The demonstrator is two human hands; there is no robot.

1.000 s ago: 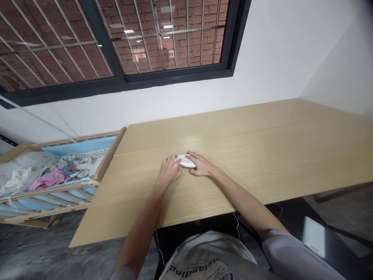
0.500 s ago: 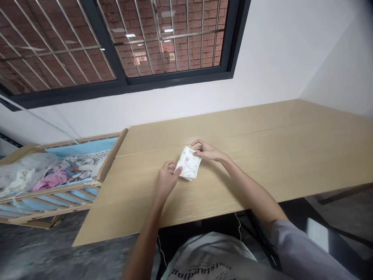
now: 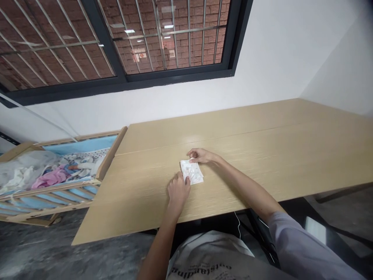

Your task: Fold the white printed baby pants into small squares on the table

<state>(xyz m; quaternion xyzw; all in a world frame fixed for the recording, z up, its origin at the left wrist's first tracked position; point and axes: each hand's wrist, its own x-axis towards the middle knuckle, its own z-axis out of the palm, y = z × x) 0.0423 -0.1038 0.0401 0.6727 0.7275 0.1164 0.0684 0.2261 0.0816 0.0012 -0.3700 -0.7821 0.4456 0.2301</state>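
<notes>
A small folded white cloth point(image 3: 192, 174) with a faint printed pattern lies low over the wooden table, between my two hands. My left hand point(image 3: 178, 189) is closed on its lower left edge, the thumb on top and the other fingers curled at the side. Along the far edge, my right hand point(image 3: 201, 156) pinches the cloth between thumb and fingers. Fingers beneath the cloth are hidden. Whether it is a garment or another folded fabric item, I cannot tell.
The pale wooden table point(image 3: 262, 155) stretches away to the right, against a white wall. At its left end stands a wooden crib point(image 3: 113, 155) with blue lining, heaped with clothes point(image 3: 54, 175) and a plastic bag. A barred window point(image 3: 175, 74) is above.
The cloth has come nearer to me and turned, lying flatter over the table. My left hand has shifted right and toward me, and my right hand has moved slightly left and nearer.
</notes>
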